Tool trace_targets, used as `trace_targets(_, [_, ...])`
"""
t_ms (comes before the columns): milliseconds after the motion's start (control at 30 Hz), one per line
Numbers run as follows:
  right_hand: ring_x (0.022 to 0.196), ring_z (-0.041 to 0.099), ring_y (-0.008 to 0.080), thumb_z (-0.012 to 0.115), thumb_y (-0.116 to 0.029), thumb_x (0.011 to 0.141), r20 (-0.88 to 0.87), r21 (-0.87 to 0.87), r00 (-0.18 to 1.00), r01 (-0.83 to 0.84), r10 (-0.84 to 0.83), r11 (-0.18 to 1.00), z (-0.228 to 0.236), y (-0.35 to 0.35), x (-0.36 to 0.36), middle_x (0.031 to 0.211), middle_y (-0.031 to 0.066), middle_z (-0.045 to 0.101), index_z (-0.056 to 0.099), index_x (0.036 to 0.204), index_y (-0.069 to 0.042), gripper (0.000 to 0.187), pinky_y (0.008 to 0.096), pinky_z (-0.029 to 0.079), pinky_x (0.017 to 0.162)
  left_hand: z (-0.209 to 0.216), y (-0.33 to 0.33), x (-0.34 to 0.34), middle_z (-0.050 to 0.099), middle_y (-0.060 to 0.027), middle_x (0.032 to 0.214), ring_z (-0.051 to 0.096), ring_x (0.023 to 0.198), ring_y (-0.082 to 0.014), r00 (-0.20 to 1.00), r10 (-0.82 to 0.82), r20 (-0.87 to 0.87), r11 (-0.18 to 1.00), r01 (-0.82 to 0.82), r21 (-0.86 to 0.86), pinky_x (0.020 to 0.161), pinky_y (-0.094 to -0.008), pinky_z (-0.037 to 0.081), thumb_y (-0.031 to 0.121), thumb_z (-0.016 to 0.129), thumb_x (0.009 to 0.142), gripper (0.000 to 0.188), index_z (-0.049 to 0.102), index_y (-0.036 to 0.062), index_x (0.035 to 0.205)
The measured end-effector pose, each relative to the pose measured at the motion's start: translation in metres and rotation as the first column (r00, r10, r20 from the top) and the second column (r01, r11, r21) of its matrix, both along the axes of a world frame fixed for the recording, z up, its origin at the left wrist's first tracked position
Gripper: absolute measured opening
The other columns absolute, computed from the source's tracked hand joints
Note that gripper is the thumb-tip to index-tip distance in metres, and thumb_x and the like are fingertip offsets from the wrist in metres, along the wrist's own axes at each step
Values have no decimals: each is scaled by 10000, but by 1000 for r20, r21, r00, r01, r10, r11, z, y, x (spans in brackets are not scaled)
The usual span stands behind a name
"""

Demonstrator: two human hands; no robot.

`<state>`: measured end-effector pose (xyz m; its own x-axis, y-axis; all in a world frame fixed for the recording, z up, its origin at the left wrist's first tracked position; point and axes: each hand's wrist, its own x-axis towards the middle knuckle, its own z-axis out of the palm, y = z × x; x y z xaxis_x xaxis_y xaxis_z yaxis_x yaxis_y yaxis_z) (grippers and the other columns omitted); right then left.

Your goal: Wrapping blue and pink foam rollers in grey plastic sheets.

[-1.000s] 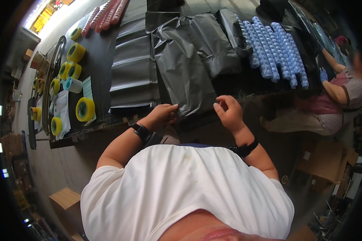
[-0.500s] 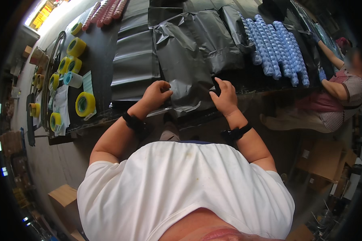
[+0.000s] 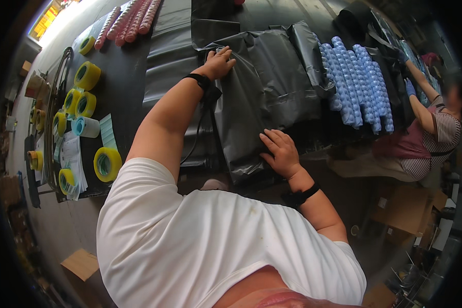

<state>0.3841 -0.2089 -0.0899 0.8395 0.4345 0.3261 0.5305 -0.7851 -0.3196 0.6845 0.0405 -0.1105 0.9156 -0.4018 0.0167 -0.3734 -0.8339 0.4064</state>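
A dark grey plastic bag (image 3: 241,97) lies long and flat on the black table in front of me, its surface wrinkled. My left hand (image 3: 218,62) reaches out to its far left corner, fingers spread and resting on the film. At the near right edge, my right hand (image 3: 281,150) touches the bag with stretched fingers, the thumb apart. Other folded grey bags (image 3: 285,77) lie against its right side. Left of it is a flat stack of grey plastic sheets (image 3: 169,61), partly covered by my left arm.
Blue bubbly inflated tubes (image 3: 357,82) lie right of the bags; pink ones (image 3: 133,20) are at the far left. Several yellow tape rolls (image 3: 108,164) and papers (image 3: 73,154) sit at left. A gloved co-worker (image 3: 426,128) works at right. Cardboard boxes (image 3: 408,205) stand below.
My left hand has moved away from me to the bag's far left corner. My right hand has shifted slightly nearer me along the right edge. The view has tilted a little.
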Motion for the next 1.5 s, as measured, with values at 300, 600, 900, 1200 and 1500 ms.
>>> trace_targets(300, [1251,502,275,781,-168,703,-99,-1,990,99,-99,995,-5,0,4,1342,68,572,588,1293,-101,625,438,398,1043,24,-3,50,532,-219,1381,438,1333,-362,964,238,-118,971,-237,21,1108,-432,325,568,490,923,703,508,43,1390])
trace_targets(600, [1294,469,296,824,-167,639,-200,-29,971,123,-127,992,0,-2,-13,1400,79,525,519,1361,-91,788,436,374,1071,18,-1,8,576,-136,1362,381,1388,-313,982,131,-136,983,-110,149,1112,-511,248,682,337,934,741,497,151,1425])
trace_targets(900, [1085,587,290,735,-39,736,-588,195,798,298,-132,935,4,-29,-13,1347,137,544,437,1437,-95,764,376,507,912,2,-4,-20,270,-95,1594,130,1493,-339,972,139,192,987,-151,52,1163,-556,80,640,360,955,736,312,173,1523])
trace_targets(1200, [1166,564,347,660,-128,854,-195,239,981,41,6,970,59,12,72,1278,161,595,560,1293,-60,456,413,445,1007,20,-50,-62,196,-149,1607,97,1498,-352,991,-27,131,994,14,104,1180,-538,87,605,436,933,750,360,117,1497])
trace_targets(1500, [1337,427,324,616,-236,905,-360,-105,928,-144,98,984,53,47,199,1476,153,432,497,1376,-61,516,412,372,1103,20,41,67,573,-293,1266,509,1250,-398,810,551,-199,729,-584,-356,1055,-439,400,333,761,791,698,512,-105,1274])
